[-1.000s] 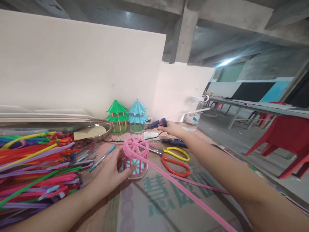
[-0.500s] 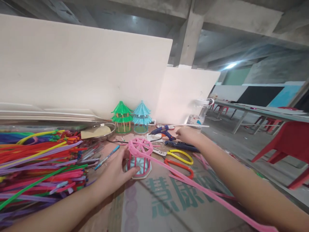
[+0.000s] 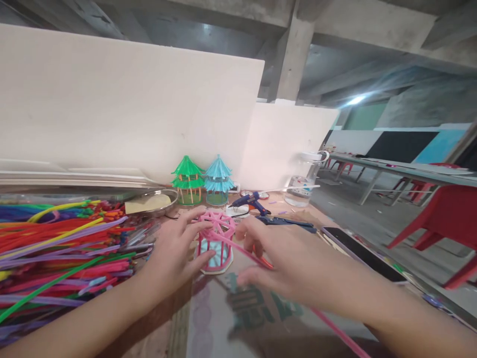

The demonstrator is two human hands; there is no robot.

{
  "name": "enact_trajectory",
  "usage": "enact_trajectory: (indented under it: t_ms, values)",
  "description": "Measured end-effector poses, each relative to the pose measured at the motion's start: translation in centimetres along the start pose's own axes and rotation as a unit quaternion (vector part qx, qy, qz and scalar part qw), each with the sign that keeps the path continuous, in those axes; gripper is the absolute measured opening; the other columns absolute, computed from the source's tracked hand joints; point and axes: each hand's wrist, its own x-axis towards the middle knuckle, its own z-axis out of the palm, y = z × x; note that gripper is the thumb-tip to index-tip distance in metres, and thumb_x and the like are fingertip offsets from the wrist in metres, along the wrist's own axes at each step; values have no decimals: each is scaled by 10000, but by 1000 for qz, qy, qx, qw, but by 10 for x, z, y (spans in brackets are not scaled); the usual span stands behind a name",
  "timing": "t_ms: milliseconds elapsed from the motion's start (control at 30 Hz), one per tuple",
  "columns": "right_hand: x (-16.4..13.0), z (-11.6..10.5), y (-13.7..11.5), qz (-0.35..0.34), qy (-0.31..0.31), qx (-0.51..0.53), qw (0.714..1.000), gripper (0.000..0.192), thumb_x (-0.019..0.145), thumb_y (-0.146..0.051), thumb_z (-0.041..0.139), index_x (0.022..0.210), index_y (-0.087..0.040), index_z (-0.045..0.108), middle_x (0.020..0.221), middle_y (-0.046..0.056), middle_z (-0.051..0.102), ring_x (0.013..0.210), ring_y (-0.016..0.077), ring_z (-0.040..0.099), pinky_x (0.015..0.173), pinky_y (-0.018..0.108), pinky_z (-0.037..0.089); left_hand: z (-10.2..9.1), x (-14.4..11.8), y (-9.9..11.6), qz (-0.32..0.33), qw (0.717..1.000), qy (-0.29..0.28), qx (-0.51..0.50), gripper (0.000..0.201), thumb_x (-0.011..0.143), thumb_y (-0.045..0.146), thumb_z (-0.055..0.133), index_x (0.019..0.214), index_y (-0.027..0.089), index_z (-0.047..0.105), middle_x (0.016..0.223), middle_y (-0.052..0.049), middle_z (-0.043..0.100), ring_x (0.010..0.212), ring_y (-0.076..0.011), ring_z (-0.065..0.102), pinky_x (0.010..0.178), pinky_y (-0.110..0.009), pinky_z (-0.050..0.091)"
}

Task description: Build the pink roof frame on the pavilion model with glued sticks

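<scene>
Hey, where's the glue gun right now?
In the head view, the glue gun is just right of the middle, beyond the pink frame, between the blue hut on its left and the bottle farther right.

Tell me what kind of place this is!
It looks like a craft workshop, perhaps in a bare concrete building. The clues are the heap of colourful craft strips, the blue glue gun, and the little green and blue model pavilions.
</scene>
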Motion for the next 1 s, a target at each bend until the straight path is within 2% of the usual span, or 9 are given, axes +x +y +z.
enact_trajectory:
  t_ms: [100,200,267,367,467,533,633,767,1000]
  values:
    - [6,9,1,3,-5,-57,998,259,887,-210,655,1127,-207,558,878,40,722,799,216,664,573,247,277,4,1,-2,4,1000,2,-15,347,922,227,564,1254,286,478,1392,-85,456,1309,-266,485,1067,-482,461]
    - [14,14,9,17,3,-63,998,187,930,-142,560,1107,-199,584,884,45,733,782,206,667,575,252,282,6,2,-2,-3,999,10,-45,354,924,194,550,1256,275,457,1361,-86,458,1322,-242,477,1080,-451,463]
    - [19,18,14,5,38,-61,997,165,970,-153,492,1071,-203,614,880,43,737,767,197,663,587,257,302,8,3,-1,-11,998,14,-60,362,909,175,562,1241,278,460,1338,-83,467,1317,-244,481,1082,-463,460]
    - [25,25,23,-63,107,-82,989,225,980,-139,441,984,-204,656,843,44,729,750,185,646,624,270,340,9,4,2,-34,997,12,-75,356,875,135,575,1192,275,492,1300,-76,489,1290,-250,500,1076,-477,458]
    - [33,33,36,-138,182,-131,965,278,959,-84,413,908,-183,668,800,63,715,740,193,621,655,295,362,9,3,3,-45,996,4,-72,359,848,112,586,1166,264,517,1273,-75,515,1262,-254,522,1061,-472,468]
    - [38,37,43,-159,213,-156,951,286,961,-80,406,883,-170,666,797,78,710,738,206,609,669,312,375,10,2,3,-38,997,6,-66,369,850,118,589,1180,263,513,1267,-77,523,1251,-255,529,1053,-466,473]
    - [43,41,49,-159,216,-144,952,249,967,-99,430,888,-159,659,848,94,711,782,216,614,707,319,410,10,2,2,-18,997,19,-66,359,873,143,577,1198,266,486,1257,-78,520,1244,-250,531,1050,-464,476]
    - [43,43,48,-168,208,-63,962,201,955,-98,458,962,-167,647,909,81,699,853,202,623,753,297,446,9,2,1,5,997,27,-71,366,886,153,561,1215,274,455,1273,-80,508,1258,-249,518,1055,-467,474]
    - [44,46,48,-191,213,-27,958,220,956,-100,466,950,-175,673,898,79,689,852,191,619,751,284,454,11,-1,-1,4,997,29,-65,328,898,170,553,1195,275,460,1272,-80,507,1241,-251,535,1018,-462,498]
